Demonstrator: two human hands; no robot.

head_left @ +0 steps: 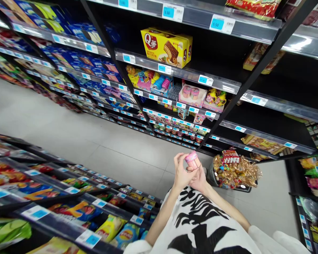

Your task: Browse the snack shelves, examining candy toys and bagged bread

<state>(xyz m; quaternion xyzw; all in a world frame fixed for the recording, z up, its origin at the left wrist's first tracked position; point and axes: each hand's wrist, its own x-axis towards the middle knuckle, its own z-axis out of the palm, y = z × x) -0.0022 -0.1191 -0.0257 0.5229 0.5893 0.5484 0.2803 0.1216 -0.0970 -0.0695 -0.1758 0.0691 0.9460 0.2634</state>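
A small pink tub (pixel 193 161) with a pink-purple lid and striped sides is held up in front of my body. My left hand (pixel 181 171) is curled round its left side, with fingertips by the lid and the thumb across the lower front. From below and the right, my right hand (pixel 198 179) grips the base, its fingers partly hidden behind the tub and the left thumb. Similar pink tubs (pixel 190 92) stand in a display box (pixel 192 101) on the shelf ahead.
Shelves ahead carry yellow cake boxes (pixel 165 47), toy sweets (pixel 153 81) and blue biscuit packs (pixel 79 60). A basket (pixel 214 176) heaped with gold-wrapped goods (pixel 235 169) stands on the floor at right. Snack shelves (pixel 69 190) run along the left. Grey tiled floor (pixel 116 151) lies between.
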